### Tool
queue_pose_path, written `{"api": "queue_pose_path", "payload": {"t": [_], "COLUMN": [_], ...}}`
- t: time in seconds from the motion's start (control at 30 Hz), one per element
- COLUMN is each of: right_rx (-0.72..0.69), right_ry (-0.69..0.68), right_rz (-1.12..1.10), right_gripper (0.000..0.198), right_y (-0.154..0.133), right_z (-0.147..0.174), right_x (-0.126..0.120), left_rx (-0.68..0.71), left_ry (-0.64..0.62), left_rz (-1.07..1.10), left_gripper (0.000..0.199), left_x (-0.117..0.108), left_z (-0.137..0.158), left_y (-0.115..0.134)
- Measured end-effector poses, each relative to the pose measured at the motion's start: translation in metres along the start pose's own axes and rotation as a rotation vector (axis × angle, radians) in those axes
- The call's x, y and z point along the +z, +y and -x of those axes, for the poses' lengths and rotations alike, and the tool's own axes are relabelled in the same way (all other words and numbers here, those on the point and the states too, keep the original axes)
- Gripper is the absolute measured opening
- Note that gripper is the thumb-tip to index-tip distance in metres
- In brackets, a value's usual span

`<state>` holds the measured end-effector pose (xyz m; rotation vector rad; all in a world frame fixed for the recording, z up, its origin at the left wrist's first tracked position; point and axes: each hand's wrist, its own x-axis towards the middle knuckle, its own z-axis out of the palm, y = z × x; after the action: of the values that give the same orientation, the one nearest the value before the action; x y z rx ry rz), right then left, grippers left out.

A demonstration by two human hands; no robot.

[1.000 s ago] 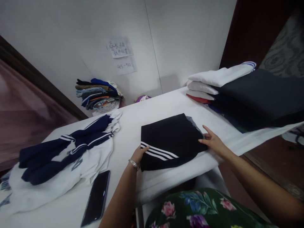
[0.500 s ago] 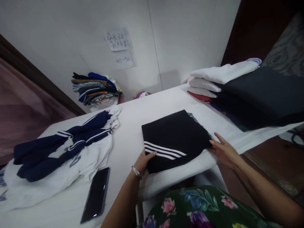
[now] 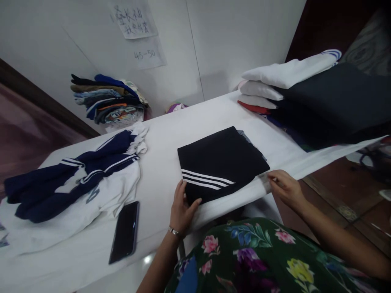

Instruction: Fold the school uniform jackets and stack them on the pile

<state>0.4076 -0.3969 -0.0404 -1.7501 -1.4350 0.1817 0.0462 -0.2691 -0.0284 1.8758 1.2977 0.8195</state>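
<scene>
A folded black garment (image 3: 220, 158) with three white stripes across its near left part lies flat on the white-covered table. A bit of grey cloth shows under its right edge. My left hand (image 3: 185, 207) touches its near left corner, thumb spread from the fingers, thumb at the front edge and fingers along the side. Just below the garment's right corner is my right hand (image 3: 284, 189), fingers bent together at the table's front edge by the white tablecloth (image 3: 210, 211). What is between those fingertips, if anything, I cannot make out.
Navy and white clothes (image 3: 79, 179) lie loosely at the left, with a phone (image 3: 124, 232) nearer me. Behind stands a stack of folded clothes (image 3: 110, 99). A pile of white and dark folded garments (image 3: 320, 101) fills the right. Handwritten paper signs (image 3: 134, 20) hang on the wall.
My left thumb has slid off the stripes to the garment's near edge. My right hand has come off its right corner to just below it. The view has tilted slightly downward.
</scene>
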Motion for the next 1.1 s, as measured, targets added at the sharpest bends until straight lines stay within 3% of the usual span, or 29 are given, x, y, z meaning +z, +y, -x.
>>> {"api": "queue_pose_path", "payload": {"t": [0.07, 0.17, 0.3, 0.43, 0.57, 0.73, 0.9, 1.1], "right_rx": [-0.123, -0.215, -0.238, -0.301, -0.365, -0.419, -0.415, -0.475], "right_ry": [-0.135, -0.222, -0.167, -0.121, -0.140, -0.233, -0.235, -0.263], "right_rz": [0.057, 0.174, 0.329, 0.385, 0.393, 0.332, 0.280, 0.213], "right_gripper": [0.023, 0.027, 0.032, 0.032, 0.032, 0.030, 0.030, 0.027], "right_y": [0.000, -0.003, -0.007, -0.011, -0.008, 0.002, 0.008, 0.016], "right_z": [-0.001, -0.009, -0.024, -0.036, -0.047, -0.056, -0.057, -0.055], "right_x": [0.003, 0.011, 0.018, 0.017, 0.013, 0.013, 0.008, 0.001], "left_rx": [0.149, 0.209, 0.173, 0.164, 0.183, 0.262, 0.298, 0.290], "left_ry": [-0.047, -0.078, -0.054, -0.055, -0.039, 0.056, 0.073, 0.085], "left_rz": [-0.144, -0.274, -0.345, -0.371, -0.446, -0.539, -0.518, -0.436], "left_gripper": [0.073, 0.060, 0.044, 0.043, 0.052, 0.044, 0.028, 0.025], "left_x": [0.003, 0.006, 0.007, 0.004, 0.007, 0.015, 0.019, 0.021], "left_z": [0.007, 0.007, -0.002, -0.004, -0.002, -0.004, -0.010, -0.012], "left_y": [0.001, 0.001, 0.002, 0.009, 0.014, 0.014, 0.014, 0.010]}}
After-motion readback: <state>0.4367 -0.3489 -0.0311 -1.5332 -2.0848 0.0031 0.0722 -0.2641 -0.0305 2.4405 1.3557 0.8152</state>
